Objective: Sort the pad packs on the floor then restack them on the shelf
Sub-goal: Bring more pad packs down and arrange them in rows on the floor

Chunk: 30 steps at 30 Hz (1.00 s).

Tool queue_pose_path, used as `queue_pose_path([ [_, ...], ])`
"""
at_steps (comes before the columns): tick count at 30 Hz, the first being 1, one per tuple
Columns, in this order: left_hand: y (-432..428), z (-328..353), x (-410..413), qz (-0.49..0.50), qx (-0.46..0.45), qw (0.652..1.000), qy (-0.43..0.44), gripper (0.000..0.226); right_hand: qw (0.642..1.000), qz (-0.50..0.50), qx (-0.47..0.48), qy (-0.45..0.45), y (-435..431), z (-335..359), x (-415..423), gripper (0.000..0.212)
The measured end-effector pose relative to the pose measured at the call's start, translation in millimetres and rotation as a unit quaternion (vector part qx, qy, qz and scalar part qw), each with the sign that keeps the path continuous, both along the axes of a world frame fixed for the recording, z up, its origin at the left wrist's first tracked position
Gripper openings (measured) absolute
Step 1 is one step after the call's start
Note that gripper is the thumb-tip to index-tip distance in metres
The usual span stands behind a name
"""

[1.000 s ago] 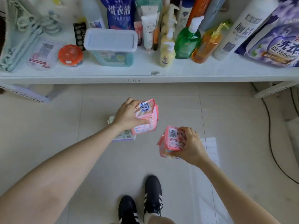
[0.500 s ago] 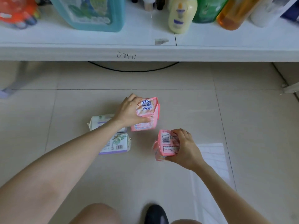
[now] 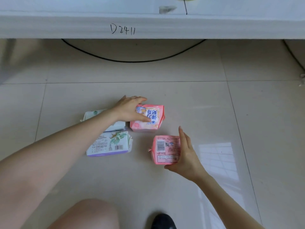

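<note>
Two pink pad packs lie on the tiled floor. My left hand (image 3: 130, 109) grips the farther pink pack (image 3: 151, 123), thumb across its printed face and fingers over its top edge. The nearer pink pack (image 3: 165, 149) lies barcode side up; my right hand (image 3: 186, 156) rests against its right side with straight fingers and the thumb at its lower corner. To the left lie two white pad packs: one with a barcode (image 3: 109, 144), and one behind it (image 3: 92, 114) partly hidden by my left forearm. The white shelf edge (image 3: 181, 27), marked D2411, runs across the top.
A black cable (image 3: 132, 61) curves over the floor under the shelf. Another cable (image 3: 292, 53) runs down at the far right. My knee (image 3: 85, 214) and a black shoe (image 3: 163, 220) are at the bottom edge. Bare tiles surround the packs.
Both pink packs have come down onto the floor. My right hand's fingers have straightened beside the nearer pack. The view has dropped lower and closer to the floor.
</note>
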<state>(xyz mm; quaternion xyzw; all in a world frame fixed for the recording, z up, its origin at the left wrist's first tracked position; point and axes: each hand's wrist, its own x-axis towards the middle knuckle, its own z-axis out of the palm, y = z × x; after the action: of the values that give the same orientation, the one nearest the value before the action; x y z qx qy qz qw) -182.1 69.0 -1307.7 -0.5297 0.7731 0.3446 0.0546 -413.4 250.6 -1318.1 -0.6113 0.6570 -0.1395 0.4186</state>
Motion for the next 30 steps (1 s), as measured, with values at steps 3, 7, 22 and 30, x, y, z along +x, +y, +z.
queue_pose_path([
  [3,-1,1,1,-0.002,0.017,1.000,-0.006,0.083,1.000,-0.008,0.016,-0.021,-6,-1,12,0.142],
  [7,-2,-1,3,0.016,0.038,0.999,0.011,0.069,0.999,-0.003,0.020,-0.049,-15,0,30,0.144],
  [22,1,-7,6,0.007,0.008,1.000,-0.020,0.063,1.000,0.006,-0.010,-0.022,-31,-1,51,0.143],
  [30,17,1,8,-0.020,-0.071,0.994,-0.078,0.078,0.999,0.021,-0.032,0.031,-27,1,52,0.128],
])
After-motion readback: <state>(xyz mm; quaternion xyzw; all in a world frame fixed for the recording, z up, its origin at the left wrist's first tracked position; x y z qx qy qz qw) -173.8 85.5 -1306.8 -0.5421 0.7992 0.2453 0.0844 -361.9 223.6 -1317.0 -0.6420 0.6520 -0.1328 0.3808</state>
